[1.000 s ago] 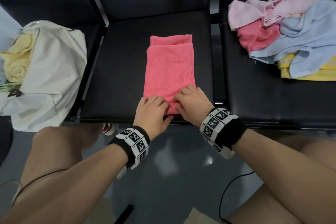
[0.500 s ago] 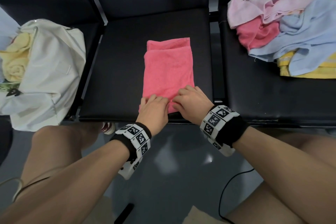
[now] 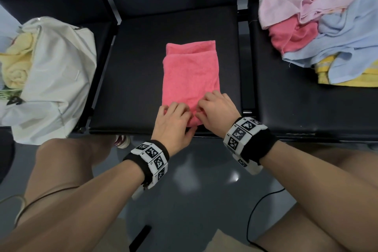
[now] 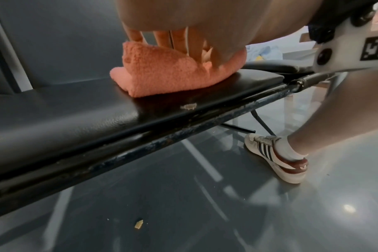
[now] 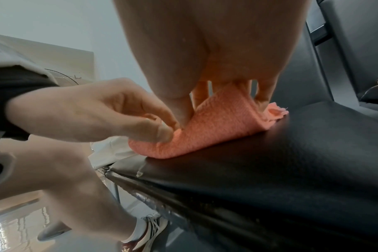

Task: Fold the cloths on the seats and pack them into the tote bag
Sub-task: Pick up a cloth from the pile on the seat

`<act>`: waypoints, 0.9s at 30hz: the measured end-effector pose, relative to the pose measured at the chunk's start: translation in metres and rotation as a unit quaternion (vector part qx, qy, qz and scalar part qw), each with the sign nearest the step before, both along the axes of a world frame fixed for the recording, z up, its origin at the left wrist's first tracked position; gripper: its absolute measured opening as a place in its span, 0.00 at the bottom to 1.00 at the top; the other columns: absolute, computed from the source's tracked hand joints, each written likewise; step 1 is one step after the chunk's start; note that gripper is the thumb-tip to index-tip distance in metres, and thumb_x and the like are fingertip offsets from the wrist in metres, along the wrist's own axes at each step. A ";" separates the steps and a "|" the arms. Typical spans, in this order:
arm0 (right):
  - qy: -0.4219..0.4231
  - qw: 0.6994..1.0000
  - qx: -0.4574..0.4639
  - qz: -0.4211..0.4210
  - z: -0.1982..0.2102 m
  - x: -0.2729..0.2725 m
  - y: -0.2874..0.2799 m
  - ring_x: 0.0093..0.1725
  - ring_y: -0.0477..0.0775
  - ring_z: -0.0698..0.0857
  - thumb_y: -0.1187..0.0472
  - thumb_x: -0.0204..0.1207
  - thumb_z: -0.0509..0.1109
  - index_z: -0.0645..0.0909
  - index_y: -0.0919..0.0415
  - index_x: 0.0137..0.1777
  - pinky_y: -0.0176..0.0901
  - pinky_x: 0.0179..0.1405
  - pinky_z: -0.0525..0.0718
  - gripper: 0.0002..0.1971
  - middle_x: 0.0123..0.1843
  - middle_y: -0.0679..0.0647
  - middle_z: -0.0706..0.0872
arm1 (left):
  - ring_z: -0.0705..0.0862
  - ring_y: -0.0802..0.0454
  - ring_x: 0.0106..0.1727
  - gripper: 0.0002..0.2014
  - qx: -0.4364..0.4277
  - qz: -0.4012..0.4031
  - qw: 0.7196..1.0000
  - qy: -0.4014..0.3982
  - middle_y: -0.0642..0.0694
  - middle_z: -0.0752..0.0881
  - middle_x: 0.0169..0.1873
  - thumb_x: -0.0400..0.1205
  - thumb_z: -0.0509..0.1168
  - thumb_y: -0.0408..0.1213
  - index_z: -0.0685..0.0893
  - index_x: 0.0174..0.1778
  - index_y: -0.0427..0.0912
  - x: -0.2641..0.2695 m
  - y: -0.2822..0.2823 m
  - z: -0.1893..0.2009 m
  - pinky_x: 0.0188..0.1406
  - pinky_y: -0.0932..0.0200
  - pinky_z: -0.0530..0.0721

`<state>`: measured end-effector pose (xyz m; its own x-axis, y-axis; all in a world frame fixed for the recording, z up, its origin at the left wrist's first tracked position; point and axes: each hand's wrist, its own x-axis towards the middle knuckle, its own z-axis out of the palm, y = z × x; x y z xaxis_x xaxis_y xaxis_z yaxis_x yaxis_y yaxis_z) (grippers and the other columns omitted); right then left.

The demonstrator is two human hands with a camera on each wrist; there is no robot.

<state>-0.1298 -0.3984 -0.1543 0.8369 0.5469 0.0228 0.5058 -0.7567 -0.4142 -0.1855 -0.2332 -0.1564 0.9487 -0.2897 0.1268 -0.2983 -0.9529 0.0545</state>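
A folded pink cloth [image 3: 190, 73] lies lengthwise on the middle black seat [image 3: 133, 67]. My left hand [image 3: 173, 122] and right hand [image 3: 214, 112] sit side by side at its near end, fingers curled into the fabric. The wrist views show that end [image 4: 162, 75] [image 5: 216, 129] lifted and curling over, pinched by my left hand [image 5: 158, 129] and my right hand [image 5: 222, 95]. A white tote bag [image 3: 53, 80] lies on the left seat with a rolled yellow cloth [image 3: 17, 63] in its mouth. A heap of unfolded cloths [image 3: 327, 32] covers the right seat.
The heap holds pale pink, red-pink, light blue and yellow cloths. Black seat backs rise behind all seats. A metal frame bar [image 4: 183, 129] runs under the front edge. My knees and shoes [image 4: 276, 156] are below, on a glossy grey floor with a black cable [image 3: 257, 210].
The pink cloth has slid a little towards me, and both hands have crept slightly forward over its near end, bunching and curling that end up.
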 end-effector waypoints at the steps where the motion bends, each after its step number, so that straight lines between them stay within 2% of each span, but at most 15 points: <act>1: -0.004 1.000 0.007 0.001 0.001 0.001 0.000 0.56 0.58 0.77 0.52 0.79 0.68 0.86 0.59 0.49 0.52 0.55 0.73 0.11 0.51 0.54 0.82 | 0.79 0.47 0.53 0.11 0.013 -0.003 1.000 0.009 0.50 0.83 0.48 0.74 0.74 0.47 0.87 0.46 0.45 0.000 0.001 0.000 0.53 0.46 0.75; 4: -0.015 1.000 0.022 0.009 0.003 0.001 -0.001 0.52 0.59 0.77 0.53 0.74 0.73 0.86 0.59 0.44 0.54 0.51 0.75 0.09 0.45 0.53 0.81 | 0.79 0.46 0.52 0.09 0.007 0.007 1.000 0.021 0.51 0.85 0.46 0.77 0.73 0.44 0.88 0.48 0.45 0.005 -0.001 0.001 0.51 0.47 0.74; 8: 0.004 0.999 -0.005 0.051 0.008 0.001 -0.006 0.54 0.57 0.77 0.51 0.71 0.74 0.83 0.55 0.53 0.52 0.57 0.71 0.14 0.49 0.52 0.81 | 0.78 0.46 0.55 0.14 -0.020 0.029 0.997 0.067 0.51 0.87 0.48 0.85 0.61 0.42 0.88 0.62 0.47 0.010 -0.003 0.002 0.59 0.45 0.68; 10: 0.012 0.998 -0.027 0.056 0.008 0.001 -0.008 0.57 0.57 0.77 0.52 0.74 0.72 0.83 0.55 0.57 0.51 0.59 0.70 0.14 0.52 0.52 0.81 | 0.78 0.47 0.55 0.15 -0.026 0.033 0.995 0.088 0.50 0.88 0.49 0.88 0.58 0.42 0.86 0.65 0.48 0.011 -0.003 0.003 0.61 0.46 0.64; 14: 0.028 0.997 -0.031 0.058 0.008 0.000 -0.008 0.61 0.56 0.77 0.51 0.84 0.62 0.82 0.52 0.65 0.49 0.61 0.68 0.14 0.57 0.52 0.82 | 0.81 0.47 0.53 0.12 -0.061 0.065 0.990 0.107 0.51 0.88 0.47 0.89 0.54 0.44 0.82 0.58 0.48 0.011 -0.006 0.003 0.61 0.47 0.65; 16: 0.035 0.997 -0.040 0.053 0.008 0.000 -0.007 0.61 0.55 0.77 0.51 0.86 0.58 0.82 0.52 0.65 0.49 0.61 0.67 0.15 0.59 0.52 0.83 | 0.83 0.46 0.49 0.08 -0.093 0.075 0.989 0.087 0.50 0.87 0.44 0.88 0.57 0.43 0.79 0.55 0.46 0.010 -0.006 0.001 0.60 0.46 0.69; 19: 0.048 0.996 -0.061 0.039 0.009 0.002 -0.005 0.62 0.56 0.77 0.48 0.88 0.53 0.83 0.52 0.63 0.50 0.61 0.68 0.18 0.60 0.53 0.83 | 0.82 0.46 0.50 0.04 -0.094 0.047 0.994 0.017 0.49 0.84 0.47 0.84 0.65 0.39 0.83 0.50 0.43 0.004 -0.006 0.002 0.55 0.46 0.74; 22: 0.058 0.995 -0.076 0.039 0.009 0.005 -0.004 0.63 0.56 0.77 0.47 0.87 0.52 0.84 0.52 0.63 0.50 0.61 0.67 0.20 0.60 0.53 0.84 | 0.80 0.46 0.52 0.09 -0.058 0.012 0.998 -0.020 0.48 0.83 0.50 0.78 0.70 0.41 0.86 0.51 0.42 -0.003 -0.003 -0.001 0.54 0.45 0.76; 24: 0.042 0.995 -0.080 0.035 0.006 0.005 -0.002 0.62 0.56 0.75 0.46 0.87 0.53 0.85 0.53 0.58 0.50 0.59 0.67 0.20 0.57 0.52 0.85 | 0.82 0.45 0.51 0.12 -0.041 -0.003 0.999 -0.020 0.48 0.86 0.49 0.74 0.72 0.41 0.86 0.52 0.42 -0.004 -0.002 -0.002 0.53 0.46 0.76; 27: 0.025 0.998 -0.061 0.022 0.004 0.006 -0.001 0.60 0.56 0.76 0.46 0.85 0.57 0.85 0.57 0.53 0.50 0.57 0.69 0.19 0.53 0.52 0.86 | 0.84 0.44 0.46 0.08 -0.042 0.002 0.999 -0.022 0.49 0.88 0.43 0.76 0.67 0.37 0.87 0.49 0.42 0.000 -0.002 -0.001 0.49 0.50 0.73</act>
<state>-0.1243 -0.3991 -0.1502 0.8110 0.5785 -0.0875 0.5201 -0.7813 -0.3451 -0.1851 -0.2355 -0.1577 0.9426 -0.2734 0.1918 -0.2991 -0.9466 0.1205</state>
